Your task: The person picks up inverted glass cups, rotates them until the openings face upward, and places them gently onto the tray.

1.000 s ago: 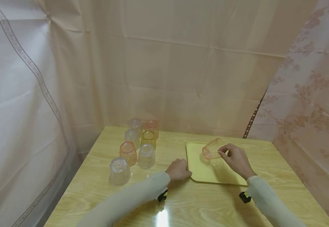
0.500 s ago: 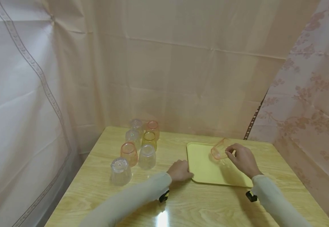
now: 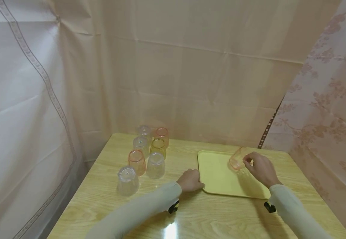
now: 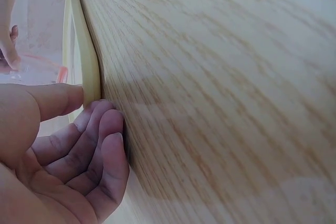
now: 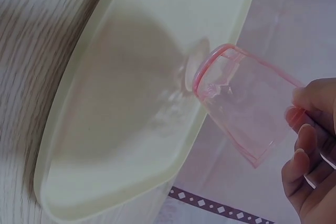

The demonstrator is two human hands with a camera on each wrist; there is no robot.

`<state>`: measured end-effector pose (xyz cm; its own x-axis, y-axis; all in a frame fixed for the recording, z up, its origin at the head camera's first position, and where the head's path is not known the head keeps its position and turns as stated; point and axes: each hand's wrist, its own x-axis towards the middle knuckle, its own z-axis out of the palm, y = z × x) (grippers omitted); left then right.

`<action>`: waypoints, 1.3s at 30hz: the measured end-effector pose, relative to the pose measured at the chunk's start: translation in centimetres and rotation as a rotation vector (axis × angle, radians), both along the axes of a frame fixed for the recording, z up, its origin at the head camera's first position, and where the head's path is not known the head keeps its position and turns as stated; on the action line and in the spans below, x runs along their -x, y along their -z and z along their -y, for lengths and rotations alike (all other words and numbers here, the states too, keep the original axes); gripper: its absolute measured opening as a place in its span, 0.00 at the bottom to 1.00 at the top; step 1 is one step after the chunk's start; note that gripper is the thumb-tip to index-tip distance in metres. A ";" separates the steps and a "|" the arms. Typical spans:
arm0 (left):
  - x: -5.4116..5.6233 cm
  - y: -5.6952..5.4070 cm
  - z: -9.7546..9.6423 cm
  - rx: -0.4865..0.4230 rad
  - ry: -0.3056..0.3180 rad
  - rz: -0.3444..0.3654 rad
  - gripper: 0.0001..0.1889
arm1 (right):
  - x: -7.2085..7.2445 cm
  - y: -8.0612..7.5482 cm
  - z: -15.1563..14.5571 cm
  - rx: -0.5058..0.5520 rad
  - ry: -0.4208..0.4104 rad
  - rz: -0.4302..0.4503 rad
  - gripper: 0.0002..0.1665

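My right hand [image 3: 261, 169] pinches a see-through pink tumbler [image 3: 237, 160] between thumb and fingertips. The tumbler hangs tilted above the right part of a yellow tray [image 3: 216, 174]. In the right wrist view the end of the tumbler [image 5: 247, 103] away from the fingers [image 5: 313, 95] leans toward the tray and has a thick pink edge. My left hand [image 3: 190, 180] grips the tray's near left corner; in the left wrist view the thumb [image 4: 60, 98] lies on the rim and the fingers curl below it against the table.
Left of the tray stand several see-through tumblers: clear ones [image 3: 128, 181], an orange one [image 3: 137, 162], a yellow one [image 3: 158, 147] and a pink one [image 3: 162, 134] at the back. A curtain [image 3: 173, 73] hangs behind the wooden table [image 3: 220, 219].
My right hand has moved to the right across the tray with the pink tumbler. My left hand keeps its grip on the tray corner. The head view has shifted slightly.
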<state>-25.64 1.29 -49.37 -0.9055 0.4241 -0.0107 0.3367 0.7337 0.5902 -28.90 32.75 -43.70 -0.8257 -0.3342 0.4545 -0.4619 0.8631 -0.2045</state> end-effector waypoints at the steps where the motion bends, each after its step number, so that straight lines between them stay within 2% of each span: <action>1: 0.0 0.0 0.0 0.001 0.000 0.003 0.33 | 0.0 0.0 -0.1 -0.007 -0.001 -0.009 0.03; 8: -0.1 -0.5 0.2 -0.010 -0.010 0.012 0.32 | 0.5 -0.4 -0.7 -0.042 0.005 -0.022 0.02; 13: 0.1 -0.4 0.4 -0.022 -0.008 0.028 0.33 | 1.0 -0.3 -1.3 -0.072 0.017 -0.026 0.03; 17: 0.1 -0.2 0.4 -0.033 0.002 0.014 0.33 | 1.2 -0.2 -1.7 -0.077 0.026 -0.032 0.03; 23: 0.1 -0.2 0.7 -0.050 -0.003 0.050 0.33 | 1.4 -0.2 -2.0 -0.096 0.029 -0.026 0.03; 32: -0.2 -0.5 0.4 -0.037 0.005 0.040 0.32 | 1.7 -0.2 -3.2 -0.132 0.067 0.036 0.03; 39: -0.4 -0.5 0.1 0.003 -0.017 0.051 0.31 | 2.0 -0.1 -4.3 -0.141 0.090 0.059 0.03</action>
<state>-25.24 1.22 -48.82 -0.9108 0.4086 -0.0586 0.2935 0.7410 0.6040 -30.85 37.05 -43.63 -0.8787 -0.3150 0.3586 -0.3725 0.9224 -0.1025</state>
